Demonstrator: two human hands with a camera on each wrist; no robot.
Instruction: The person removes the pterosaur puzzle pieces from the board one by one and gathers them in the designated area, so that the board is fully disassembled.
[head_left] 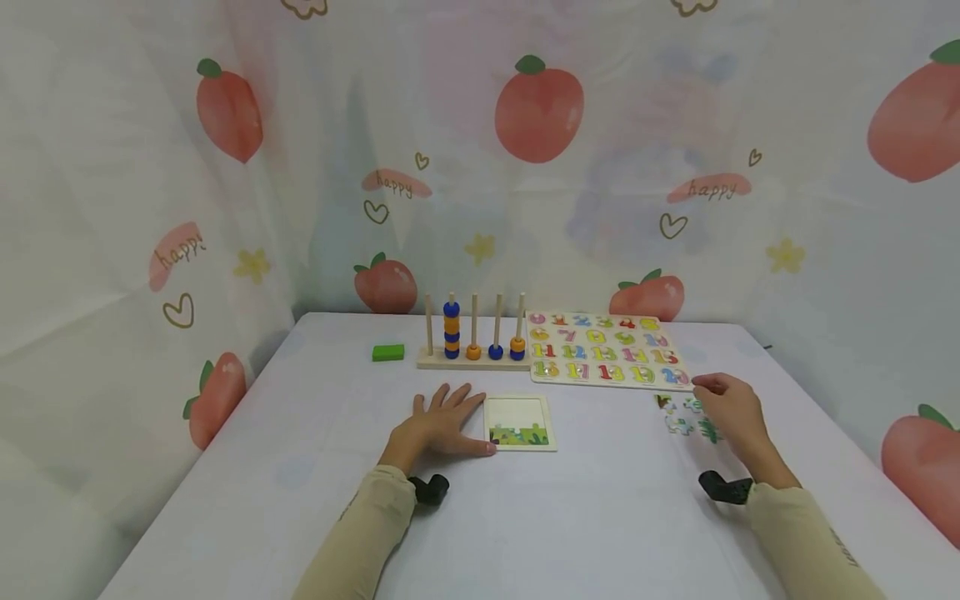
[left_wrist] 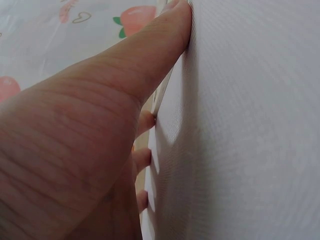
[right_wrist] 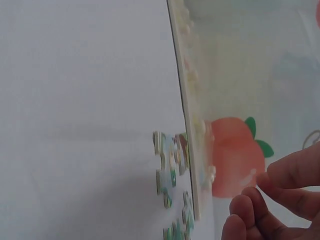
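Observation:
A small square jigsaw tray lies on the table, its lower part filled with green scenery pieces. My left hand rests at the tray's left side with fingers spread, thumb at the lower left corner and index fingertip near the upper one. The thumb is extended along the white surface in the left wrist view. Several loose jigsaw pieces lie farther right. Over their right side is my right hand, fingers bent. In the right wrist view, nothing shows between its fingertips, which are off the table beside the pieces.
A number puzzle board lies behind the loose pieces. To its left stands a wooden peg stand with blue and orange beads. A green block sits farther left. A peach-printed curtain surrounds the table's back and sides.

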